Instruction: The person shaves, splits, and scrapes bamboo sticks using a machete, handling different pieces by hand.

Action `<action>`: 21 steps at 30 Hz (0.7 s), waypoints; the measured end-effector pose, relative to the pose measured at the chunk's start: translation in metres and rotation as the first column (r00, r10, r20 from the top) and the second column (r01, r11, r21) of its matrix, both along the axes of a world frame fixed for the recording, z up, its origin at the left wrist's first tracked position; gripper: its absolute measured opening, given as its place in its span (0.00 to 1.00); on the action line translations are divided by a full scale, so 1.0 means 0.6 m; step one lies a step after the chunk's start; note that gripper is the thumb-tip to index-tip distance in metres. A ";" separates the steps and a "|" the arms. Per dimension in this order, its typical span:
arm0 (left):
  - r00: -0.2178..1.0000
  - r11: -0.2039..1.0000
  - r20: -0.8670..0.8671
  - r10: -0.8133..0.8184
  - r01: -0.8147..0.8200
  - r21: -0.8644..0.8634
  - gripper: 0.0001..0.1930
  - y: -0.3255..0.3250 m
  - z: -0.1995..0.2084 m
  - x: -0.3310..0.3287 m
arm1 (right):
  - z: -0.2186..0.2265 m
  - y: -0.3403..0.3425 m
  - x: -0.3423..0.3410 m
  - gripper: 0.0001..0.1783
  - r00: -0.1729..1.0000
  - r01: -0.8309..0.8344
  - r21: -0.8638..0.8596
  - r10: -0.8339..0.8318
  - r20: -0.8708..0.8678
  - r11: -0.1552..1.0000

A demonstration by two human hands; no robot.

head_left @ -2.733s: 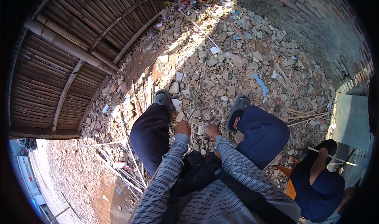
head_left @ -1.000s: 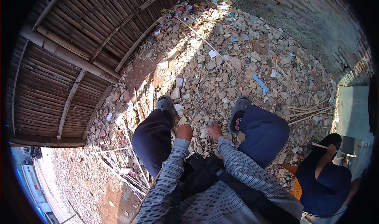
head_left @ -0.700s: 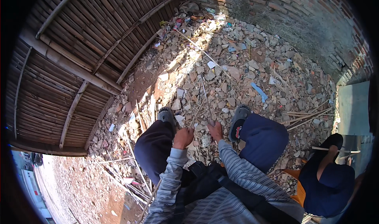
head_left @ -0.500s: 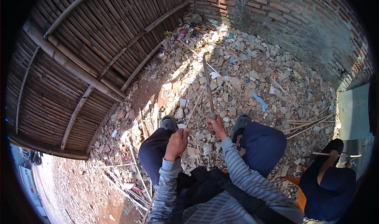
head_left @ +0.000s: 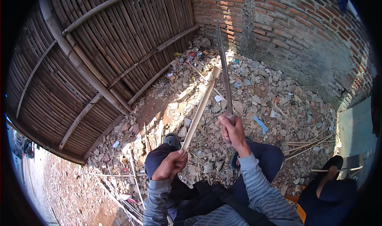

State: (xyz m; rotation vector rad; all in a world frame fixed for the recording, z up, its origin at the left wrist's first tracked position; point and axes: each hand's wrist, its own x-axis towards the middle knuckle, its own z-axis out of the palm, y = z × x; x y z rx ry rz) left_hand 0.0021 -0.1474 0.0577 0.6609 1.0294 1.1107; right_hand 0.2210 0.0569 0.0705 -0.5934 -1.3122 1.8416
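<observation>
My left hand (head_left: 171, 165) is closed round the near end of a pale split bamboo strip (head_left: 197, 114). The strip slants away from me over the rubble, its hollow inner face showing and a wider joint at its far end. In my right hand (head_left: 234, 133) I grip the handle of a machete (head_left: 224, 69). Its long dark blade points up and away, just to the right of the strip's far end. A gap shows between blade and strip. Both hands are over my bent knees, and one dark shoe (head_left: 172, 141) shows beyond the left hand.
Broken stone and litter (head_left: 278, 102) cover the ground. A bamboo-slat wall (head_left: 151, 39) rises at the left, a brick wall (head_left: 274, 31) at the back. Bamboo sticks (head_left: 119, 192) lie at lower left. At the right sits another person (head_left: 330, 194), a thin stick across their lap.
My right hand has lifted the machete up and to the right. The left hand has moved down and left, and the bamboo strip now shows its broad face. The view has tilted up.
</observation>
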 end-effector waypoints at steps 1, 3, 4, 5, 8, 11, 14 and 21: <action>1.000 1.000 0.003 0.000 0.000 0.009 0.19 -0.003 0.010 0.000 | 0.033 -0.003 0.006 0.16 0.996 0.061 0.057 -0.064 0.055 0.997; 0.999 1.000 0.030 -0.025 0.025 -0.004 0.19 -0.008 0.024 0.001 | 0.064 0.006 0.015 0.19 0.986 0.111 0.167 -0.129 0.102 0.980; 0.999 1.000 0.033 -0.022 0.022 0.004 0.19 -0.012 0.024 -0.002 | 0.077 0.009 0.012 0.19 0.986 0.107 0.175 -0.126 0.104 0.979; 0.999 0.999 0.037 -0.038 0.038 -0.015 0.19 -0.015 0.023 -0.005 | 0.094 0.009 0.010 0.20 0.980 0.136 0.186 -0.159 0.120 0.973; 0.998 0.997 0.007 -0.064 0.064 -0.044 0.19 -0.022 0.037 0.001 | 0.123 0.028 0.002 0.21 0.983 0.121 0.213 -0.147 0.109 0.970; 0.992 0.992 -0.047 -0.120 0.118 -0.056 0.19 -0.021 0.037 0.005 | 0.133 0.049 -0.014 0.24 0.974 0.191 0.181 -0.210 0.089 0.965; 0.981 0.982 -0.057 -0.183 0.179 -0.068 0.20 -0.016 0.028 0.001 | 0.124 0.071 -0.021 0.23 0.985 0.153 0.118 -0.161 0.066 0.981; 0.866 0.993 -0.499 -0.040 0.089 0.076 0.25 0.061 0.074 0.010 | 0.096 0.097 -0.029 0.16 0.997 0.073 0.005 -0.073 -0.004 0.997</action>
